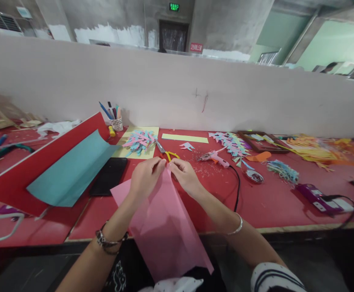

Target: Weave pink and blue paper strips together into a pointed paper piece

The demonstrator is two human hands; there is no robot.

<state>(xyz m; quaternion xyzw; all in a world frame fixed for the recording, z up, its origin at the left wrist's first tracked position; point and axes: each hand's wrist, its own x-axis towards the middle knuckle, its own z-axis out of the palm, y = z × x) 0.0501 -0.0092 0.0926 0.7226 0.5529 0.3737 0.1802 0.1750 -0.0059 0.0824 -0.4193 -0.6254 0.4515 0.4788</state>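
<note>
A large pink sheet of paper (167, 231) hangs from my fingers over the table's front edge and my lap. My left hand (146, 176) pinches its upper end, and my right hand (185, 174) pinches the same end just beside it. A fold line runs down the sheet's right side. Just beyond my fingertips lie scissors (168, 154) with yellow and orange handles. A pile of pink and blue cut paper pieces (139, 142) sits behind them on a yellow sheet (151, 153). A small pink and blue cutout (187, 146) lies to the right.
A pink glue gun (215, 157) with a black cord lies right of my hands, near a spoon (254, 175) and a purple power strip (318, 198). At left, a blue sheet (73, 172) leans on a red board (27, 170) beside a black tablet-like slab (109, 176). A pen cup (116, 123) stands behind.
</note>
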